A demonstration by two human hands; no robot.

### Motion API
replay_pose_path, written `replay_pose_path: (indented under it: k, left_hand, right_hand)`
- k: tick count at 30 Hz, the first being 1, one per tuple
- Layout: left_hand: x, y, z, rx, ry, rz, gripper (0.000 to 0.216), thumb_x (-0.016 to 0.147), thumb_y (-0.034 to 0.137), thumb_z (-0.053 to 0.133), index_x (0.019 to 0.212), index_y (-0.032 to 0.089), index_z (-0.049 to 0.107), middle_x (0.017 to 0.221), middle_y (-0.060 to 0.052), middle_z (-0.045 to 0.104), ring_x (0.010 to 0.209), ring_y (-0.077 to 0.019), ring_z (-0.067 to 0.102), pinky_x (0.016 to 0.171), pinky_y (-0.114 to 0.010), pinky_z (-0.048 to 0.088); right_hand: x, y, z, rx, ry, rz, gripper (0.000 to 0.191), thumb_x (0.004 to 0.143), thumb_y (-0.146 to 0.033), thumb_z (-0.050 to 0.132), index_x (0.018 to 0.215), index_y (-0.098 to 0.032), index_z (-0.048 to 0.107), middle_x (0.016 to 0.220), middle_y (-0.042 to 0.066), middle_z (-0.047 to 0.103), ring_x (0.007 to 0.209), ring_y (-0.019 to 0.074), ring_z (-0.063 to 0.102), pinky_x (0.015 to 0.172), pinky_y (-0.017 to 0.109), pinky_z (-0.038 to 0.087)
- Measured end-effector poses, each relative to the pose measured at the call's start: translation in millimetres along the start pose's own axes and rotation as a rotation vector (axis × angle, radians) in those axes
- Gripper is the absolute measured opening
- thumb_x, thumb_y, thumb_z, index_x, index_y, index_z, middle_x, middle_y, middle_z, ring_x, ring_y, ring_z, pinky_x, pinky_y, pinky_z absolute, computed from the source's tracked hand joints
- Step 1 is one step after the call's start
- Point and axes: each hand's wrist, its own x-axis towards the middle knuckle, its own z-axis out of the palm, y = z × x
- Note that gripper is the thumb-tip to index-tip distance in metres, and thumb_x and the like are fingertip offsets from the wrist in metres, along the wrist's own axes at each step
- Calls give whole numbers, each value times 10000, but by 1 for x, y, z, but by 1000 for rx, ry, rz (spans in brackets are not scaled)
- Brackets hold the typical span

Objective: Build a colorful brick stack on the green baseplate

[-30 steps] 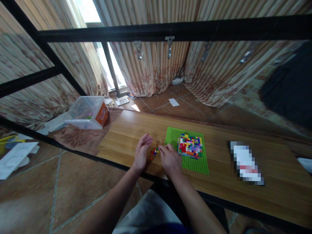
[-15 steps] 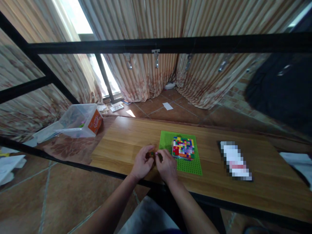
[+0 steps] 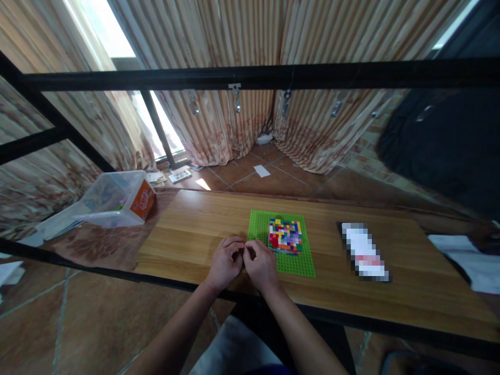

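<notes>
My left hand (image 3: 225, 264) is closed, its fingers curled round small coloured bits that look like toy building bricks, mostly hidden by the fingers. Thumb and forefinger of my right hand (image 3: 261, 265) are pinched together and meet the left fingertips; a tiny pinkish spot shows there, too small to name. Just right of the hands, a green baseplate (image 3: 296, 264) lies on the wooden table. On it stands a low square block of many-coloured building bricks (image 3: 285, 235), with an uneven top. My right hand is over the baseplate's left edge, apart from the block.
A phone-like object (image 3: 365, 251), blurred out, lies on the table (image 3: 187, 224) to the right. A clear plastic box (image 3: 117, 200) with an orange label sits beyond the table's left end. White cloth or paper (image 3: 464, 258) is at the right end. A black bar (image 3: 250, 77) crosses behind.
The view has shifted slightly, so the table things sit further left. My hands have drawn closer together, fingertips now meeting; the green and orange bits seen in my left hand are more hidden.
</notes>
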Motion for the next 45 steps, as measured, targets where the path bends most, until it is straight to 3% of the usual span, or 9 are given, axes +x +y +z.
replay_pose_path:
  k: [7, 15, 20, 31, 39, 45]
  left_hand:
    - [0, -3, 2, 26, 11, 23, 243, 767, 55, 547, 915, 188, 688, 1040, -83, 676, 1003, -214, 620, 903, -410, 521]
    - [0, -1, 0, 36, -2, 1, 194, 790, 102, 558, 889, 197, 694, 1036, -77, 676, 999, -214, 621, 902, -406, 525]
    - [1, 1, -1, 43, 0, -8, 212, 808, 119, 564, 958, 201, 689, 1046, -75, 677, 1007, -213, 617, 906, -404, 522]
    - [1, 3, -1, 37, -12, -16, 176, 872, 168, 550, 944, 197, 708, 1019, -74, 686, 990, -209, 616, 900, -400, 520]
    - [2, 5, -3, 9, -2, -24, 198, 903, 211, 546, 1002, 221, 717, 1017, -59, 692, 975, -192, 624, 893, -372, 523]
    - [1, 2, -1, 1, 17, -38, 182, 901, 207, 560, 986, 224, 721, 1010, -55, 703, 984, -190, 625, 891, -362, 525]
  right_hand:
    - [-1, 0, -1, -9, -25, -18, 215, 887, -186, 447, 913, -205, 659, 881, 42, 643, 833, 148, 600, 752, 248, 451]
    - [-2, 2, -2, -95, -67, -56, 290, 928, -205, 407, 1043, -225, 672, 963, 50, 625, 836, 138, 605, 706, 238, 466]
    - [-2, 3, 1, -54, -57, -51, 288, 951, -250, 404, 1066, -231, 667, 966, 48, 652, 871, 144, 620, 749, 244, 475]
    - [-1, 2, -2, 64, -31, -1, 211, 930, -271, 451, 918, -205, 651, 895, 38, 693, 832, 152, 633, 768, 264, 467]
    - [0, 3, -3, 126, -26, 10, 225, 911, -265, 464, 1000, -200, 660, 969, 58, 706, 883, 166, 644, 807, 283, 481]
    - [-1, 3, -3, 134, 27, 32, 175, 899, -303, 515, 926, -194, 650, 882, 46, 693, 773, 154, 624, 713, 269, 467]
